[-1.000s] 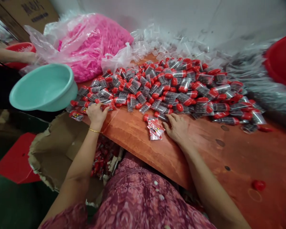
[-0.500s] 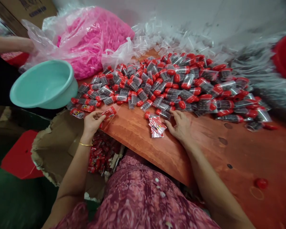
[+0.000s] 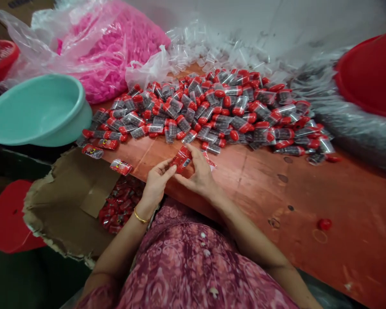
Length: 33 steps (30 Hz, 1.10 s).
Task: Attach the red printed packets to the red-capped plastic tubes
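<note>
My left hand [image 3: 157, 182] pinches a small red printed packet [image 3: 182, 159], with a barcode patch on its face, between thumb and fingers. At the packet's right side, my right hand [image 3: 202, 174] is curved round it, index fingertip at the upper corner and thumb near the lower one. Partly behind the right hand lies another red-and-white packet [image 3: 209, 160] on the wooden table [image 3: 260, 184]. Beyond both hands spreads a heap of clear containers with red caps and dark contents [image 3: 209, 109]. A container in red printed wrap [image 3: 121, 166] is at the table's left edge.
Two more wrapped containers [image 3: 92, 151] sit beside a turquoise basin [image 3: 41, 111]. Below the edge, a torn cardboard box [image 3: 70, 189] holds red wrapped pieces [image 3: 120, 204]. A bag of pink pieces [image 3: 112, 51] stands behind. Right are a red tub [image 3: 369, 77] and a loose red cap [image 3: 324, 224].
My left hand has moved right and my right hand left, meeting at the packet. A wrapped container now shows at the table's left edge. The view has shifted right.
</note>
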Tool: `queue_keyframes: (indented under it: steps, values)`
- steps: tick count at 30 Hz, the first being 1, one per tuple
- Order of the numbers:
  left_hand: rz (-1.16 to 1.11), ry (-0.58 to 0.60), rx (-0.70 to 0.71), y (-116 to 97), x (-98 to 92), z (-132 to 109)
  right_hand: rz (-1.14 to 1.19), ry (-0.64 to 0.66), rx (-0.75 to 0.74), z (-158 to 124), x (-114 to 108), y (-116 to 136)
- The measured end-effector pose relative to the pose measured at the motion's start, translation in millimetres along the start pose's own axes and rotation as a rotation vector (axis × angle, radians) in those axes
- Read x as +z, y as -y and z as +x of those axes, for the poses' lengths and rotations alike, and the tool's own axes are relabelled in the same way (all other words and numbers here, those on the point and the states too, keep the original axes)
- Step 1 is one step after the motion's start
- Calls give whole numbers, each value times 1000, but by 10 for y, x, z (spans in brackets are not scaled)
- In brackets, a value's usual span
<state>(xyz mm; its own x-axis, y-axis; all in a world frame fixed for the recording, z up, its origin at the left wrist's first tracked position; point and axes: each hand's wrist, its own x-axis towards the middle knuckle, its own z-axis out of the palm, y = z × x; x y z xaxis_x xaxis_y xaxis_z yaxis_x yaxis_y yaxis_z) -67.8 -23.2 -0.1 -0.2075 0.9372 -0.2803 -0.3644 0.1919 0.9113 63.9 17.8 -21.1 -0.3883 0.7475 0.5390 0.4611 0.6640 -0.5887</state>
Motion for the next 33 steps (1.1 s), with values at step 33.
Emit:
queue_keyframes:
  steps: [33]
  values:
    - [152,23,-177,126,-143,-240,-72,168,-51,-255,-76,56]
